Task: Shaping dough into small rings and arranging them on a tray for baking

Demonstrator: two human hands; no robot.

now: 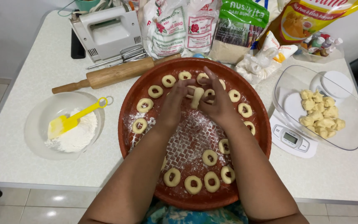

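Over the middle of a round red-brown tray (127,124), my left hand (175,101) and my right hand (218,103) meet around a pale piece of dough (197,96), fingers pinching and rolling it between them. Several dough rings (145,105) lie around the tray's rim, more along the near edge (193,184). The tray's floured centre (189,139) shows a woven pattern.
A clear bowl of flour (73,137) with a yellow spatula (73,120) stands left. A wooden rolling pin (112,74) and white hand mixer (106,33) lie behind. Bags of flour and sugar (199,27) line the back. Right, a clear bowl of dough lumps (322,114) sits on a white scale (291,139).
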